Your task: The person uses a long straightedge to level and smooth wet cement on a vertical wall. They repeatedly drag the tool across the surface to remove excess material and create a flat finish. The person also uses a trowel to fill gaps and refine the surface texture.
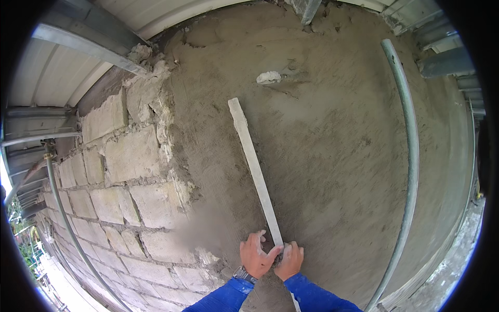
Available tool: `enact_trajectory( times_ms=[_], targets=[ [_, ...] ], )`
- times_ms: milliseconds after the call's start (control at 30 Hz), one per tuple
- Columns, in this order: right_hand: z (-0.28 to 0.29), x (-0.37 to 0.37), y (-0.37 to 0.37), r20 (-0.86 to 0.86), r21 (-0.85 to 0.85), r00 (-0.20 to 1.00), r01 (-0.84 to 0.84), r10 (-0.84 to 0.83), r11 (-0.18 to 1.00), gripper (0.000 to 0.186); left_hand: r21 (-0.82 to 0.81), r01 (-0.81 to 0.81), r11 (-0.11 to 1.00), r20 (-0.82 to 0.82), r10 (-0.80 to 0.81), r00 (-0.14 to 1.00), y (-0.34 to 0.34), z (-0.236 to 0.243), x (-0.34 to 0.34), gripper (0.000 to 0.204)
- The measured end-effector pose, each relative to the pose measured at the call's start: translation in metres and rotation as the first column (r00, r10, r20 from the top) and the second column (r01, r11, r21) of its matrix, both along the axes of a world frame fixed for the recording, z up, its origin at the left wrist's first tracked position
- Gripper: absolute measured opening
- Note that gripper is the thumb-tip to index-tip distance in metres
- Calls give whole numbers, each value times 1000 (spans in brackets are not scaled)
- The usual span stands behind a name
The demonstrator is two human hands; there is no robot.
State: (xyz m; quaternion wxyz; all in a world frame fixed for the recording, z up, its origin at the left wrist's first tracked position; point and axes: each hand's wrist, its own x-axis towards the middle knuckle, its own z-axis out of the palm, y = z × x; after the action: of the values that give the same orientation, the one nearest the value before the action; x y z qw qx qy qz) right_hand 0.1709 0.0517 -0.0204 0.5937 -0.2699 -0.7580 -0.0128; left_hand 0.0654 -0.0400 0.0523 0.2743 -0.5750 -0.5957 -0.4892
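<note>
Both of my hands grip a long, pale straightedge (254, 161), smeared with mortar, which lies tilted across the wet grey plaster (332, 145) of the wall. My left hand (254, 256) closes on its left side, with the thumb across it. On the other side, my right hand (289, 261) has its fingers curled in at the edge, close to the left thumb. The bar's upper end leans to the left; a bit of its lower end shows beside my right sleeve. Part of the bar is hidden behind my hands.
Bare pale blocks (132, 153) with mortar joints make up the wall's left side. A metal scaffold pole (408, 130) stands at the right, another pole (70, 223) at the left. Steel beams (88, 47) run overhead. A whitish lump (268, 78) sits in the plaster higher up.
</note>
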Motion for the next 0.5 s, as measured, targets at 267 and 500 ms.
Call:
enact_trajectory(
  times_ms=[267,500],
  targets=[
    [35,-34,-14,-69,50,996,-57,60,997,38,135,-65,989,170,41,985,13,44,1,58],
    [44,-27,-22,5,-25,985,-174,174,984,46,246,-183,952,152,148,977,22,41,-2,45]
  ],
)
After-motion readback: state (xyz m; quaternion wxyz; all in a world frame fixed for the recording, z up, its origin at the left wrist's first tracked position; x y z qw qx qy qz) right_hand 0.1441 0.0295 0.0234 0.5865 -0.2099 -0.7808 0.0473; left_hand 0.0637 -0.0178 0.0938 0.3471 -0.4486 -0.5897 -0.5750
